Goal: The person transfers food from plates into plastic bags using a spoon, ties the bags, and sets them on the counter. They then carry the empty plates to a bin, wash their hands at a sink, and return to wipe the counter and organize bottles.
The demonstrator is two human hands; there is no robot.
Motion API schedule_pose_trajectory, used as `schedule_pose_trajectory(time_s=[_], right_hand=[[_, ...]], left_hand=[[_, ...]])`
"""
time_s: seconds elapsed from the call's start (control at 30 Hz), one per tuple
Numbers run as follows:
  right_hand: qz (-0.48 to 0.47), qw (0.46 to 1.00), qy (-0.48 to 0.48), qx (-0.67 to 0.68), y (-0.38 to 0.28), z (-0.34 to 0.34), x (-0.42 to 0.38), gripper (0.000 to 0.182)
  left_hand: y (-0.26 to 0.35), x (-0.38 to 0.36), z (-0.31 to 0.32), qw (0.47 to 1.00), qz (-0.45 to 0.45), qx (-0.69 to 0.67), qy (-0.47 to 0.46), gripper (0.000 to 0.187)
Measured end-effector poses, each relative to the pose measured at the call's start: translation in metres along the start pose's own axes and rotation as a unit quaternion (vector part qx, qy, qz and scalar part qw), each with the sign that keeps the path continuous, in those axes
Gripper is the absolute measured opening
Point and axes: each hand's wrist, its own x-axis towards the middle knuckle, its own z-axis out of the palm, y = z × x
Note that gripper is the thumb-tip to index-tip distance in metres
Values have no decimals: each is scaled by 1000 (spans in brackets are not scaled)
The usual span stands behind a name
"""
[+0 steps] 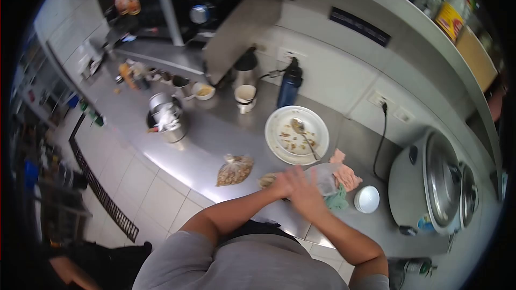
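My left hand point(280, 186) and my right hand point(306, 193) meet over the counter, close to my body. Beside the left fingers lies a small bag with light brown contents point(266, 181), partly covered by that hand. The left fingers are closed at its edge. My right fingers overlap the left hand and are blurred, so their grip is hidden. Just right of them is a clear plastic bag point(321, 178). A filled clear bag of brown bits point(235, 170) rests to the left. Behind my hands, a white plate point(273, 147) carries food scraps and a spoon point(305, 138).
Pink cloth point(346, 177), green cloth point(337, 200) and a white bowl point(367, 199) sit at the right, before a large lidded cooker point(411, 182). A blue bottle point(289, 87), a mug point(245, 98) and a metal pot point(174, 131) stand along the steel counter point(215, 134).
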Motion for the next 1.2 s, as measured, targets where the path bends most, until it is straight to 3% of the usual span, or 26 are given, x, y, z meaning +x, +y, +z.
schedule_pose_trajectory(time_s=[0.03, 0.07, 0.13, 0.23, 0.33, 0.43, 0.47, 0.5, 0.53, 0.6, 0.67, 0.7, 0.77, 0.83, 0.87, 0.9, 0.93, 1.0, 1.03, 1.1, 1.2], right_hand=[[4, 996, -85, -9, 21, 8, -3, 60], [10, 985, -170, -22, 42, 10, -7, 55], [-19, 992, -124, 13, 72, 10, -16, 26], [-18, 991, -126, 51, 80, -13, -20, 15], [8, 993, -116, 33, 82, -41, -24, 17], [114, 978, -8, 176, 65, -72, -36, 11], [174, 906, 37, 385, 55, -72, -42, 10], [227, 784, 76, 572, 36, -70, -48, 10], [273, 619, 110, 728, 15, -67, -50, 10], [147, 388, 97, 905, -31, -61, -28, 19], [89, 295, 14, 951, -7, -15, -25, 30], [63, 258, -8, 964, 9, 1, -24, 34], [104, 412, 43, 904, 55, -18, -23, 28], [178, 664, 72, 723, 88, -23, -24, 22], [183, 752, 64, 630, 103, -8, -20, 22], [181, 827, 53, 529, 110, 3, -16, 22], [94, 937, 102, 322, 94, -12, -9, 28], [72, 980, 114, 148, 57, -15, 0, 27], [57, 989, 122, 60, 42, -14, 3, 26], [60, 983, 151, 89, 29, -8, 7, 20], [59, 985, 94, 130, 16, 11, 3, 19]], left_hand=[[13, 3, -6, 994, -31, 95, -32, 36], [26, -2, -15, 994, -63, 51, -69, 35], [61, -14, -28, 981, -117, -44, -145, 33], [114, -27, -37, 976, -78, 137, -151, 29], [127, -22, -48, 985, -89, 132, -66, 25], [142, -1, -75, 974, 113, 139, 140, 22], [158, 7, -82, 983, 84, 63, 153, 19], [191, 11, -91, 985, 55, -14, 164, 17], [206, 20, -90, 978, 65, -127, 153, 14], [235, 27, -87, 946, 76, -305, 77, 11], [260, 23, -80, 896, 73, -436, -54, 8], [263, 21, -81, 914, 16, -397, -83, 8], [263, 12, -88, 939, -92, -304, -136, 8], [209, 14, -70, 969, 24, -234, -76, 7], [181, 14, -58, 977, 80, -196, -39, 6], [166, 11, -49, 981, 57, -181, 38, 6], [157, 9, -41, 979, 35, -162, 118, 6], [154, 3, -30, 957, -21, -90, 275, 3], [148, 3, -22, 945, -24, -97, 310, 3], [118, 5, -9, 915, -31, -111, 387, 3], [73, -5, -8, 919, -162, -64, 352, 7]])
